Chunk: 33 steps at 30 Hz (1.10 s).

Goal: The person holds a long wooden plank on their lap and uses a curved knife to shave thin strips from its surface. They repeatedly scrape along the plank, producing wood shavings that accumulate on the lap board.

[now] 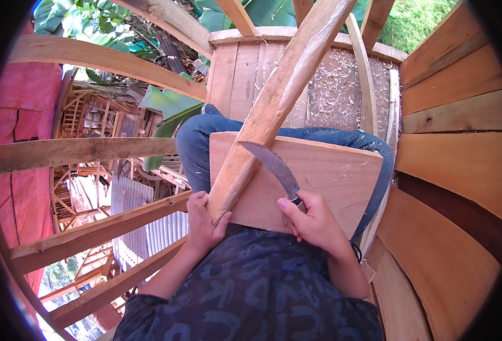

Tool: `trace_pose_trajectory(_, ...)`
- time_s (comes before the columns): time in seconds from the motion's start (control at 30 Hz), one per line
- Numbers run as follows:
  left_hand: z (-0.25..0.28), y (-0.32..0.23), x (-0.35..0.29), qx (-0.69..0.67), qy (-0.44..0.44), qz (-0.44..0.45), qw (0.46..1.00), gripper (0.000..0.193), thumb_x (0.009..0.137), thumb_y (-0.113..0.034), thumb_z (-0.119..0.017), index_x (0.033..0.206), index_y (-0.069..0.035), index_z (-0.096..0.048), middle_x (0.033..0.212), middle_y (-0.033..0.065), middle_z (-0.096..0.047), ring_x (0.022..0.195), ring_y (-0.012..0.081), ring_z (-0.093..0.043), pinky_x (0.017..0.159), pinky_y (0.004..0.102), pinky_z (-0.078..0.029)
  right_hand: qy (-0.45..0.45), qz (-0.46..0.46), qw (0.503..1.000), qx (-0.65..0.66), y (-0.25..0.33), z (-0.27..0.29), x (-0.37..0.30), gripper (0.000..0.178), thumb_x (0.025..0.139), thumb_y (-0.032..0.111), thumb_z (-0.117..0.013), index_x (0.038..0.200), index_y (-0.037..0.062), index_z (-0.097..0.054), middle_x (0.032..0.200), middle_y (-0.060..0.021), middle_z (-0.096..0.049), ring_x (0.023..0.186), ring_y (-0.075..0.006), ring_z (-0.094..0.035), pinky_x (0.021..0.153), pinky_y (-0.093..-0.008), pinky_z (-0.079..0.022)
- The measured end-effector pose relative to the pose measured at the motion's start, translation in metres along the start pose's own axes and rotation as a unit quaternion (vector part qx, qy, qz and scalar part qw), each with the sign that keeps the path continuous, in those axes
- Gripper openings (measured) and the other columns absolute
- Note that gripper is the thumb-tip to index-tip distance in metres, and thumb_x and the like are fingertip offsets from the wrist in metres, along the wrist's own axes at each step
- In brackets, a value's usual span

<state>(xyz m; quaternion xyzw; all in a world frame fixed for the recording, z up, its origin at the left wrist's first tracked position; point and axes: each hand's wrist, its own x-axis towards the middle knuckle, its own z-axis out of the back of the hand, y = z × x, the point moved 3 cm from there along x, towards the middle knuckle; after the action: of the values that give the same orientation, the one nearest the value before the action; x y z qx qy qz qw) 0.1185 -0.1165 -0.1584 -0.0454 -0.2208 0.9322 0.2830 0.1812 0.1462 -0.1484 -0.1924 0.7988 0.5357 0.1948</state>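
A long wooden beam [274, 102] runs slantwise away from me, its near end at my lap and its far end beyond the top of the view. My left hand [204, 220] is closed around that near end. In my right hand [312, 219] is a curved knife [272, 165], gripped by its dark handle, which the fingers mostly hide. The blade points up and left, its tip at the beam's right edge; whether it touches I cannot tell. Under the beam a flat wooden board [330, 165] lies across my thighs.
Wood shavings [336, 85] litter the plank floor [242, 68] ahead. A wall of boards [450, 165] stands close on my right. Open wooden rails [100, 224] line the left, with a corrugated metal roof [131, 210] below. Red sheeting [23, 153] hangs at the far left.
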Motion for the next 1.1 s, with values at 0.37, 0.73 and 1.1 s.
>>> trace_pose_trajectory(0.37,0.012,-0.032,-0.016,0.025,-0.002,0.027,0.999,0.063,0.077,-0.026,-0.072,0.118,0.006,-0.037,0.113,0.0259,-0.044,0.102,0.0394,-0.046,0.091,0.0461,-0.036,-0.478,0.198,0.795,-0.316,-0.01,0.081,-0.058,0.023,0.088,0.016,-0.068,0.081,-0.0042,-0.059,0.072,-0.0105,-0.059,0.056,-0.0156,-0.057,0.054,-0.0309,-0.045)
trace_pose_trajectory(0.73,0.019,-0.038,0.012,-0.042,0.058,0.036,0.997,0.068,0.08,-0.022,-0.07,0.13,0.01,-0.037,0.114,0.0262,-0.047,0.102,0.0425,-0.052,0.088,0.0463,-0.044,-0.545,0.127,0.802,-0.208,-0.044,0.093,-0.065,0.026,0.085,0.013,-0.07,0.072,-0.0059,-0.058,0.061,-0.0072,-0.057,0.058,-0.0096,-0.055,0.058,-0.0285,-0.045)
trace_pose_trajectory(1.1,0.02,-0.024,0.038,-0.069,0.086,0.084,0.99,0.057,0.082,-0.021,-0.067,0.125,0.008,-0.042,0.104,0.0237,-0.048,0.096,0.0407,-0.051,0.082,0.0453,-0.044,-0.54,0.132,0.771,-0.311,-0.017,0.083,-0.037,0.027,0.083,0.015,-0.071,0.068,-0.004,-0.059,0.052,-0.0136,-0.055,0.047,-0.0191,-0.058,0.048,-0.0338,-0.042)
